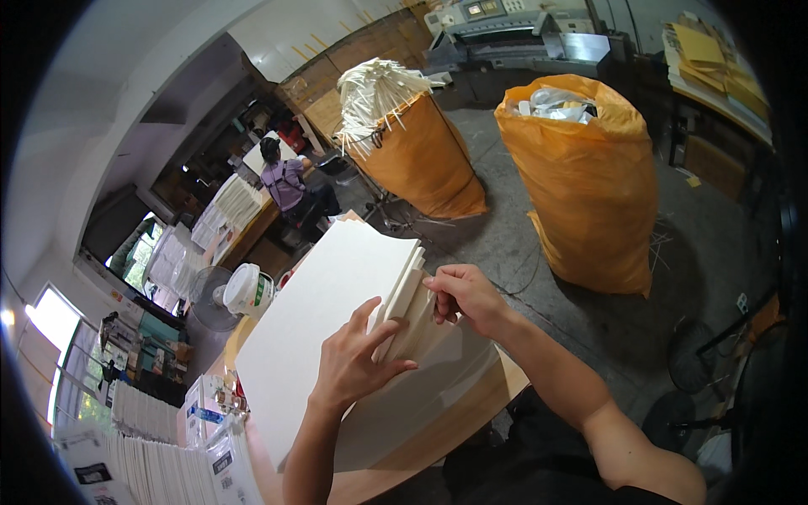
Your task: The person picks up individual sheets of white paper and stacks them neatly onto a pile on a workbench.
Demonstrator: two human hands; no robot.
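Note:
In front of me a stack of large white sheets point(320, 295) lies at a slant on a pale wooden table point(404, 475). Several folded layers show along its right edge. My left hand point(353, 358) lies at that edge, thumb and fingers apart, touching the layers. Beside it, at the upper right end of the layers, my right hand point(465, 296) is closed in a pinch. What its fingertips hold, perhaps the edge of a layer, is too small to make out. More white sheeting hangs or lies below the layers, partly hidden by my left hand.
Beyond the table stand two tall orange sacks, one with white strips point(379, 93), another point(581, 185) with scraps. Left are a white bucket point(248, 290), a fan point(210, 288) and stacked sheets point(160, 463). A person point(286, 185) sits at a far bench; a machine point(522, 46) stands behind.

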